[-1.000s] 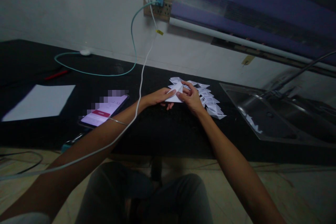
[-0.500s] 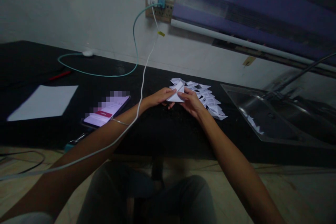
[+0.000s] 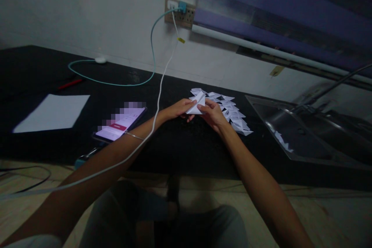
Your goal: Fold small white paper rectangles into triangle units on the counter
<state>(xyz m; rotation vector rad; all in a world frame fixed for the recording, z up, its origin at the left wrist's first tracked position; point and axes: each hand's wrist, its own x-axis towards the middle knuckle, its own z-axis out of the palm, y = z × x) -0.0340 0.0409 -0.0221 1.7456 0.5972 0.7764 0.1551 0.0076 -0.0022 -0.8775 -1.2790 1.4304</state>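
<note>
Between my two hands is a piece of folded white paper [image 3: 198, 102], roughly triangular, held just above the black countertop. My left hand [image 3: 183, 107] grips its left side, thumb on top. My right hand [image 3: 213, 113] pinches its right side, with the thumb pressed on the near face. The fingers under the paper are partly hidden. Right behind and beside my right hand lie several pointed folded white paper pieces [image 3: 234, 113], set in overlapping rows on the counter.
A white sheet [image 3: 54, 113] lies at the left on the black counter [image 3: 180, 143]. A lit phone [image 3: 120, 122] rests beside my left forearm. A white cable [image 3: 159, 97] hangs across that forearm from the wall socket [image 3: 179, 12]. A metal sink [image 3: 302, 131] is at the right.
The whole view has shifted slightly, so things sit a little further right and lower. Both hands keep their hold on the folded paper, with hardly any visible movement.
</note>
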